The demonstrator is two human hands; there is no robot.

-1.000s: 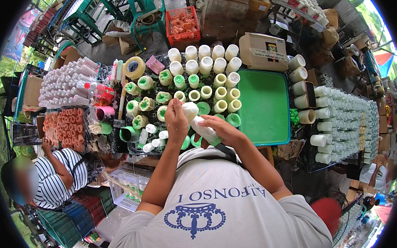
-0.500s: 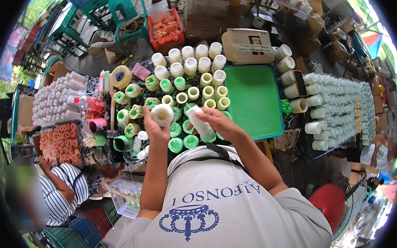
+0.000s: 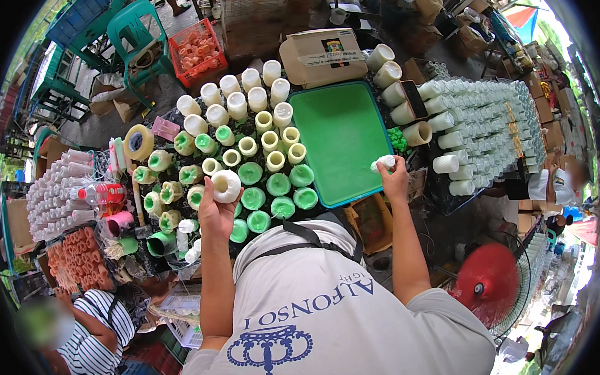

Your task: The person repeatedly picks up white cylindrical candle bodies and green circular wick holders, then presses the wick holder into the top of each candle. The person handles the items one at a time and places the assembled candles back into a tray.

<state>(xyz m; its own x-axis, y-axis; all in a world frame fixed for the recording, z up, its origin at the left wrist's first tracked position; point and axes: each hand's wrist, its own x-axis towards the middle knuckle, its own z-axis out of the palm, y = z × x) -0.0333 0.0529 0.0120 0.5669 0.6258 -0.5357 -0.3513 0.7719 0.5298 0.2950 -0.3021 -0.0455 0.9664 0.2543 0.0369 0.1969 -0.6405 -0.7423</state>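
Observation:
My left hand [image 3: 218, 215] is closed around a cream, wax-like hollow cylinder [image 3: 226, 186], its round open end facing up. Out to the right, my right hand [image 3: 395, 181] pinches a crumpled white piece [image 3: 382, 163], possibly cloth or tissue, at the green tray's right edge. Below and between my hands stand green-filled cylinders [image 3: 279, 184]. Pale yellow hollow cylinders [image 3: 275, 161] are behind them, and white cylinders [image 3: 237, 105] are farther back. The flat green tray [image 3: 348, 134] has a blue-green rim.
A tape roll [image 3: 139, 142] and a plastic bottle [image 3: 102, 193] lie left. Rows of whitish cylinders [image 3: 493, 119] fill the right-hand table. A cardboard box [image 3: 320, 57] sits behind the tray. A red fan [image 3: 485, 283] stands at lower right; a person in stripes [image 3: 94, 337] is at lower left.
My right hand has swung right with the white piece, from above the green-filled cylinders to the tray's right edge. My left hand keeps the cream cylinder. The whole view has shifted and turned.

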